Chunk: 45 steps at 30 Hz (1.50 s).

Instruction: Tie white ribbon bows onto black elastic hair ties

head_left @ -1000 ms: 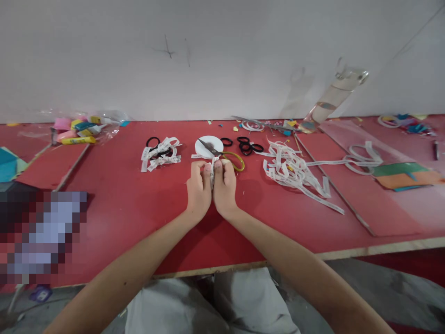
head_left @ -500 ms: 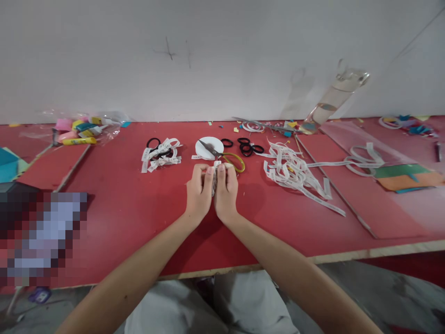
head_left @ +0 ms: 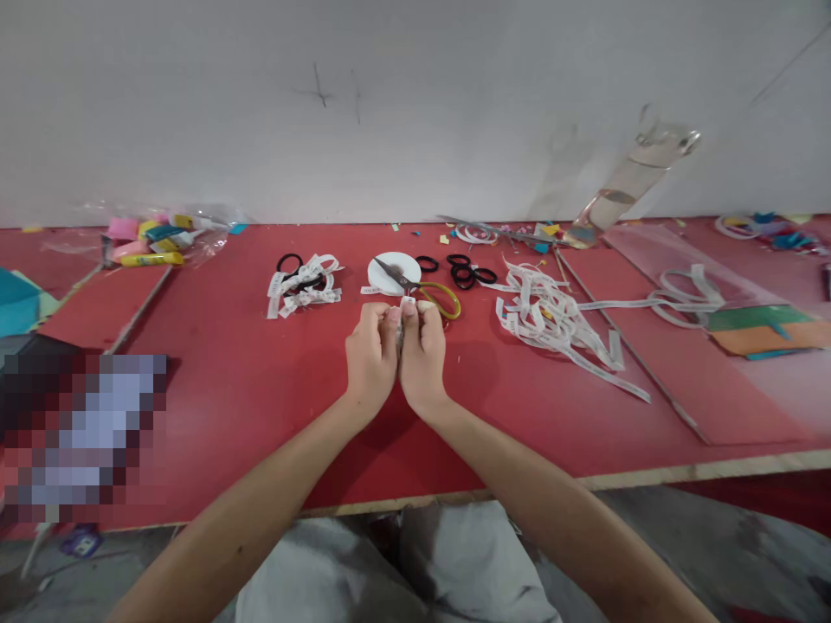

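My left hand (head_left: 372, 356) and my right hand (head_left: 423, 362) meet at the middle of the table, thumbs side by side. Between their closed fingers is a piece of white printed ribbon (head_left: 409, 301); only its top end and a sliver between the thumbs show. Just beyond the fingertips lie scissors with yellow handles (head_left: 442, 299), their blades across a white round disc (head_left: 403, 263). A short printed strip pokes out at the disc's left. Black hair ties (head_left: 462, 275) lie behind my right hand. To the left are black hair ties with white ribbon bows (head_left: 310, 284).
A tangled heap of white printed ribbon (head_left: 542, 307) spreads to the right. A leaning clear bottle (head_left: 627, 190) stands by the wall, near coloured paper sheets (head_left: 759, 329). At the left are a plastic bag of colourful items (head_left: 152, 238) and a blurred-out screen (head_left: 91, 433).
The view has shifted slightly, so the table's things sit a little farther right. Both hands stay together on the ribbon, and less of it shows between the thumbs.
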{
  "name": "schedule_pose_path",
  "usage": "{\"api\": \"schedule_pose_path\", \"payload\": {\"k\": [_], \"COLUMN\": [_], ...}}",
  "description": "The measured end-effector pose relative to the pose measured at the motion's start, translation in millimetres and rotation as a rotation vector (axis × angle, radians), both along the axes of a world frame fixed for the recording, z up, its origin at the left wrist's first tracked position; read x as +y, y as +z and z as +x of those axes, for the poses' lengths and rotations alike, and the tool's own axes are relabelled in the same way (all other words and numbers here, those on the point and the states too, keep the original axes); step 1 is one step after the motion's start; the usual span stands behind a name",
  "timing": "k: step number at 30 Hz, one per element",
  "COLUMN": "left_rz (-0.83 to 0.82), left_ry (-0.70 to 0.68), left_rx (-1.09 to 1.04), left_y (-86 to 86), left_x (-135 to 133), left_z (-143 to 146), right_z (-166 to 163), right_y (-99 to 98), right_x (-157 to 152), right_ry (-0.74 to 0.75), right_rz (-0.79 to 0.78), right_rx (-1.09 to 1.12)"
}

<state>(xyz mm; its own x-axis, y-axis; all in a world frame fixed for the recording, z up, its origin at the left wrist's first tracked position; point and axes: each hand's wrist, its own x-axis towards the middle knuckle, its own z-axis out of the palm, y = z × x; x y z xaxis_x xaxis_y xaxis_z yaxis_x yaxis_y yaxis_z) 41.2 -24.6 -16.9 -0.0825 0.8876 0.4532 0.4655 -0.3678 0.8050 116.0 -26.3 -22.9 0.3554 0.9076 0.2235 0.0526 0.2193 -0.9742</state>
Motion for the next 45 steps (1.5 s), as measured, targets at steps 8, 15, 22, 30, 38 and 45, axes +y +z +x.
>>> {"api": "schedule_pose_path", "payload": {"k": [8,15,22,30,38,45], "left_rz": [0.039,0.03,-0.086,-0.065,-0.136,-0.185], "left_ry": [0.062,-0.008,-0.178,0.022,-0.03,-0.163], "left_rx": [-0.13,-0.18,-0.234,-0.152,-0.375,-0.236], "left_y": [-1.6,-0.9,3.4,7.0,4.4,9.2], "left_x": [-6,-3,1,-8,-4,6], "left_z": [5,4,-4,0,4,-3], "right_z": [-5,-3,4,3,2,9], "right_y": [8.0,5.9,-0.4,-2.8,-2.3,0.2], "right_x": [-7,-5,-4,-5,-4,3], "right_ry": [-0.029,-0.011,0.021,-0.032,-0.017,0.028], "right_rz": [0.033,0.033,0.115,0.25,0.233,0.12], "right_rx": [0.099,0.121,-0.045,-0.189,-0.193,-0.145]}}
